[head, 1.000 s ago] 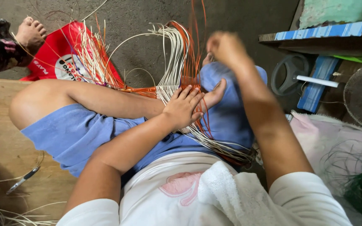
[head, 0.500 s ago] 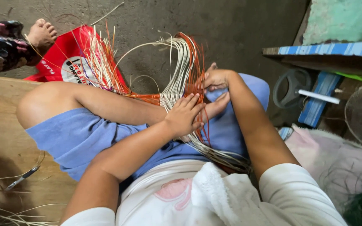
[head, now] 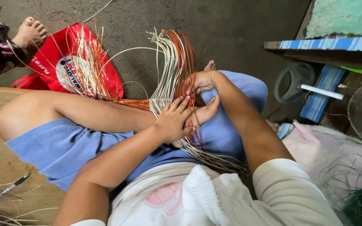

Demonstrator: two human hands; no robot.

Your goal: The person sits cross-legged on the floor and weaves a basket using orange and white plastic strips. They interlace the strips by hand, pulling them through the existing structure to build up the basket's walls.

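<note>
Two hands work on one woven strip in the single head view, which looks straight down over the person's lap. The left hand (head: 173,119) lies flat, fingers spread and pressed down on the woven strip (head: 164,104), pinning its plaited part against the raised foot and the blue shorts (head: 63,146); it holds by pressure and pinches nothing. The right hand (head: 201,81) sits just beyond it, farther from the body, its fingers curled in among the orange strands (head: 183,54), though whether they pinch one strand or several cannot be told. From that grip the loose cream strands (head: 166,62) and orange ones run on away from the body, rising and fanning toward the concrete floor (head: 231,29), while the finished length trails back toward the lap. The long axis thus runs from lap outward, with the right hand nearer the free ends and the left hand nearer the woven part. A red bag (head: 59,67) with more strands lies to the left, well apart from both hands.
</note>
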